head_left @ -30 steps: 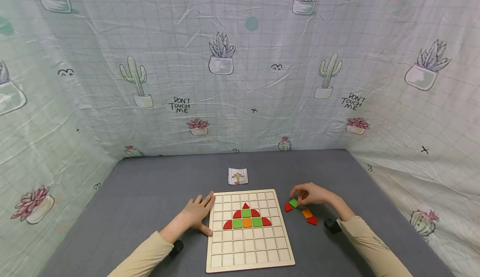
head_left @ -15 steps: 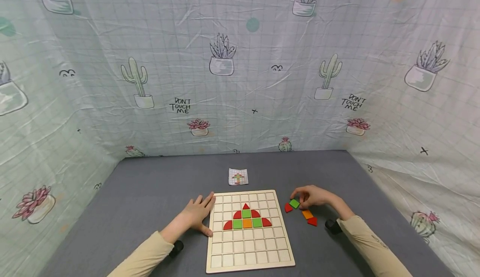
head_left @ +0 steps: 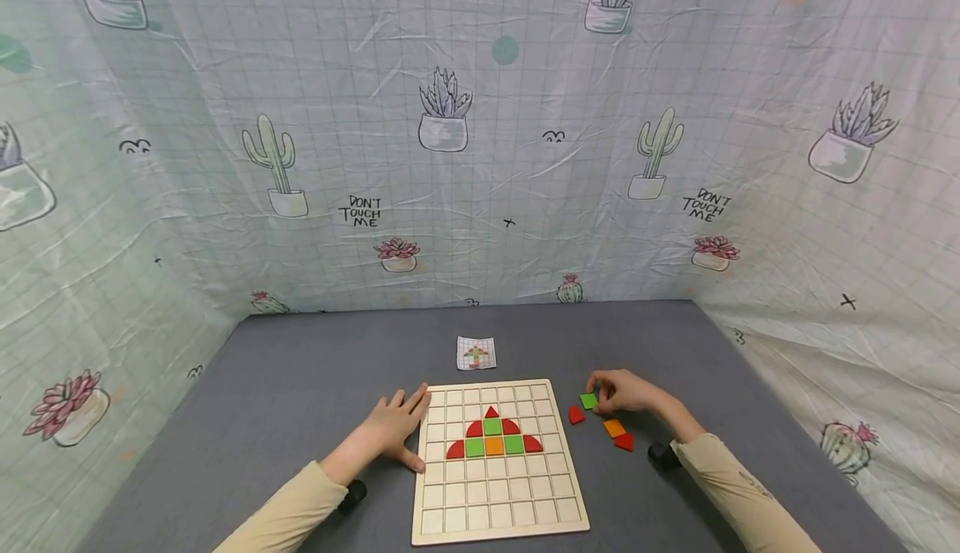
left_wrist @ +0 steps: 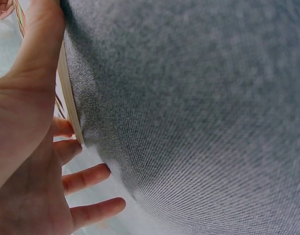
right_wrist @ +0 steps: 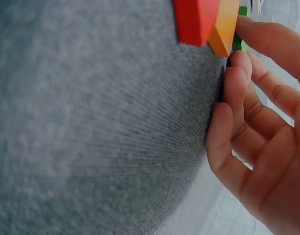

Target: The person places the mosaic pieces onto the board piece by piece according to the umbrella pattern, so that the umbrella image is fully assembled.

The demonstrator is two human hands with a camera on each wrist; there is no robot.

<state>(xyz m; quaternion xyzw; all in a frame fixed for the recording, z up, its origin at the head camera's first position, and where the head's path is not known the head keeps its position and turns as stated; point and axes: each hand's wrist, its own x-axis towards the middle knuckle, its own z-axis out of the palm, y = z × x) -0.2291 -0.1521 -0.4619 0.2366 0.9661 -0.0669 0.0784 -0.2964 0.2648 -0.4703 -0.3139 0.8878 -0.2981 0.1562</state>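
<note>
Board (head_left: 525,510) flat on table (head_left: 315,370); left hand (head_left: 392,426) at its left edge, fingers spread. Right hand (head_left: 628,390), beyond the opposite edge, pinches green square (head_left: 588,401) between thumb and finger. Head view alone gives the coloured pattern (head_left: 494,445) and card (head_left: 476,353); card's print too small to follow. Right wrist: thickness of orange piece (right_wrist: 224,28) and red piece (right_wrist: 196,22); green square partly hidden. Left wrist: board cut to a sliver.

I see a grey, fabric-topped table (head_left: 322,361) bearing a pale gridded board (head_left: 498,491); around that lie a printed card (head_left: 476,353) at twelve o'clock, a red piece (head_left: 576,415) at two, then an orange tile (head_left: 613,428) and another red piece (head_left: 624,442) near three.
</note>
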